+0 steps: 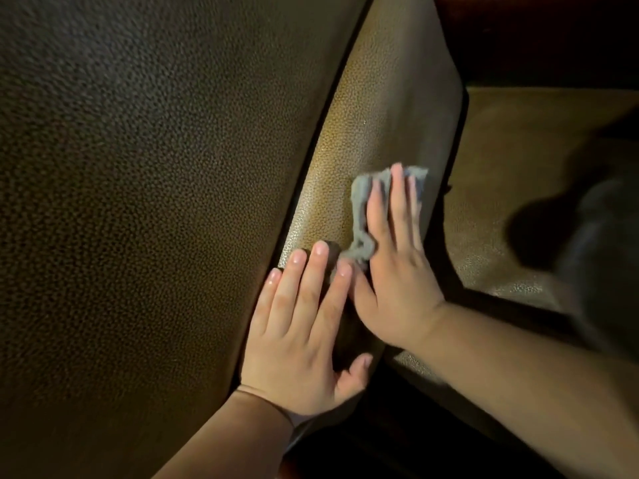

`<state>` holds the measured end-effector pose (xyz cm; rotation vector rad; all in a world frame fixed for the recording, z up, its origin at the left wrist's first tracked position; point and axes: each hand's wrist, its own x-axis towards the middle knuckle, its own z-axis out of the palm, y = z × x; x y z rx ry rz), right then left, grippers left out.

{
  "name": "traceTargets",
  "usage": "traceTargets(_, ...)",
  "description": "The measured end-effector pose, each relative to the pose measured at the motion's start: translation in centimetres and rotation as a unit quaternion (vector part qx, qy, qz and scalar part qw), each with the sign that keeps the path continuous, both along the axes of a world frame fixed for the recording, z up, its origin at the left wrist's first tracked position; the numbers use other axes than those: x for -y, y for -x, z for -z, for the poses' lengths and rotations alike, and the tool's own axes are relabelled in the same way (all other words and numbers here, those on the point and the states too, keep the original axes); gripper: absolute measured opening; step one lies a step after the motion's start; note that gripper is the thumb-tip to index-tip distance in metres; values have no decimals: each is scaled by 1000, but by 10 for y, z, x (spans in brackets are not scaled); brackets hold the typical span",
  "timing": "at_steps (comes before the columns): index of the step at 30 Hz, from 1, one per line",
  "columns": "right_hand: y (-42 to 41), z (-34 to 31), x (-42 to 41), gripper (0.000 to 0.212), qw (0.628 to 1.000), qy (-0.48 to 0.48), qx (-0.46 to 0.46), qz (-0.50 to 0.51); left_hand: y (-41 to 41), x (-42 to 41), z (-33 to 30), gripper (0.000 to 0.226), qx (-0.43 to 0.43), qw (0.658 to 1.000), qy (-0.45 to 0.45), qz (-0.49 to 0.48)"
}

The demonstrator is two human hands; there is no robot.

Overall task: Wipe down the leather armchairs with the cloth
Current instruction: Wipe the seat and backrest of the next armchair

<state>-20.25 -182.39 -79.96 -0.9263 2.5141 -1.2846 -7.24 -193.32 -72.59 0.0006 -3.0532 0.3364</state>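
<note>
Nearest the camera, the left hand [304, 326] lay flat on the leather, fingers [320, 267] extended and slightly apart, holding nothing; it bore on the lower end of a narrow pebbled panel [373, 108] and appeared to serve as a brace. Just beyond and touching it at the thumb side, the right hand [394, 264] pressed the grey cloth [361, 205] against the same panel, fingers straight and close together on top of the cloth rather than closed around it. The cloth was bunched, one crumpled tail trailing down toward the left fingertips, its upper edge showing past the right fingertips. The panel ran upward and away between a broad cushion face [155, 184] on the left and a lower, lighter leather surface [525, 188] on the right, part of which lay in heavy shadow. Dark wood [539, 36] was visible at the far top right. As to progress, no wet streak, residue or dust line could be distinguished in the dim light, so it could not be determined which surfaces had been wiped. In my judgement the work was mid-stroke on this one panel, with its upper length beyond the cloth, the broad cushion and the lower surface presumably outstanding. Only one chair's parts were identifiable; any further armchairs lay outside the view.
</note>
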Motion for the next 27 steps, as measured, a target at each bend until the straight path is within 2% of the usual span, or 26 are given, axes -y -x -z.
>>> traceTargets(2, 11, 4, -2, 83, 1000, -3, -23, -10, -1, 0, 1, 97, -2, 1000, -1, -1)
traceTargets(6, 96, -24, 35, 77, 994, 23, 5, 108, -2, -1, 4, 99, -3, 1000, 13, -4)
traceTargets(8, 101, -33, 41, 77, 990, 34, 29, 135, 0, 0, 4, 98, 3, 1000, 14, -4)
traceTargets(12, 34, -38, 17, 79, 998, 7, 65, 11, -2, 0, 6, 96, -1, 1000, 14, 0)
traceTargets(14, 44, -37, 15, 75, 998, 6, 65, -5, -1, 0, 7, 96, -3, 1000, 13, 0)
traceTargets(18, 142, -55, 52, 70, 987, 31, 77, 141, 2, 0, 5, 94, 3, 1000, 19, -7)
traceTargets(20, 153, -58, 57, 70, 982, 28, 85, 165, 2, 0, 3, 92, 4, 1000, 14, -6)
traceTargets(22, 113, -53, 50, 73, 987, 29, 68, 144, 1, 0, 5, 92, 1, 1000, 9, -6)
traceTargets(25, 26, -45, 25, 77, 999, -13, 17, 35, -1, 0, 9, 89, -9, 1000, 6, -3)
traceTargets(27, 31, -39, 19, 80, 999, -36, 1, -1, 1, 1, 8, 88, -13, 1000, 4, 1)
